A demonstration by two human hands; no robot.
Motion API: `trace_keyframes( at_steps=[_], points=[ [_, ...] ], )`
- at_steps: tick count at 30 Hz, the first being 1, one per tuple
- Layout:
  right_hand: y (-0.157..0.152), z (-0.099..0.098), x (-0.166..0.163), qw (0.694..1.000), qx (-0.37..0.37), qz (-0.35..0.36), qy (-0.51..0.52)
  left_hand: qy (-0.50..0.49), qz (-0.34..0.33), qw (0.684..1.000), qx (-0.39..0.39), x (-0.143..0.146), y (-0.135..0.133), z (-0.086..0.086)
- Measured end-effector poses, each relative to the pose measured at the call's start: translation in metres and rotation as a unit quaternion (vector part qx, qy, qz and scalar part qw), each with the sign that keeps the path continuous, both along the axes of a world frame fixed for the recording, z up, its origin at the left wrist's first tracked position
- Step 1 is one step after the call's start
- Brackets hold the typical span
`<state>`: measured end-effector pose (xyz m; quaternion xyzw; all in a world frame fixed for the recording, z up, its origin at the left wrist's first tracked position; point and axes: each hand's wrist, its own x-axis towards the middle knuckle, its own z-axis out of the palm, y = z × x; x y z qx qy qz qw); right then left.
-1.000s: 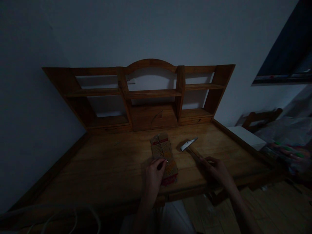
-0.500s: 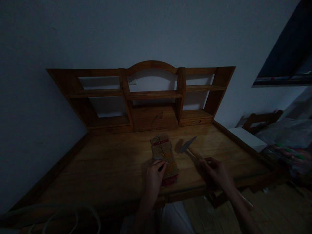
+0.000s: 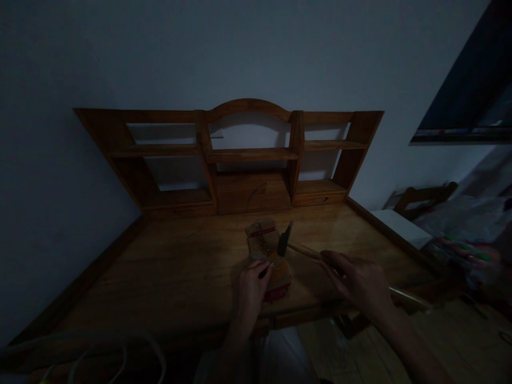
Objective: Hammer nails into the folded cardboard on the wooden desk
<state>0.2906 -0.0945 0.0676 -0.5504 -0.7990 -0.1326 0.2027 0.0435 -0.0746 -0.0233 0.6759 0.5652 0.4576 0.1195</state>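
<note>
My right hand (image 3: 356, 274) is wrapped round the wooden handle of a hammer (image 3: 302, 248). The hammer's dark metal head is over the right edge of a flat brown and yellowish piece (image 3: 261, 242) with dark red bands, perhaps folded cloth or carton, lying on the desk. A dark line of marks runs down its upper part. Resting on its left side, my left hand (image 3: 253, 282) has thumb and forefinger pinched together. A tiny pale thing shows at those fingertips, too small to name.
The wooden desk (image 3: 180, 266) has a raised edge at each side. Along its back stands a wooden shelf unit (image 3: 252, 154) against the wall. To the right are a white surface (image 3: 400, 226), a chair back (image 3: 426, 198) and plastic-wrapped things (image 3: 464, 218). Pale curved bars (image 3: 120, 354) are at lower left.
My right hand has lifted the hammer and swung its head left, from the bare desk to over the brown piece. My left hand stays at nearly the same place, still pinching.
</note>
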Motion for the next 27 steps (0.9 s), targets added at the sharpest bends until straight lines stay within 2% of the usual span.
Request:
trace_keyframes(
  at_steps=[15,27],
  points=[
    [0.003,0.014,-0.016,0.997,0.002,0.02,-0.07,-0.008,-0.001,1.0,-0.003,0.0,0.002,-0.007],
    [0.004,0.019,-0.018,0.998,-0.006,0.007,-0.069,0.001,-0.002,1.0,0.011,0.0,0.003,-0.007]
  ],
)
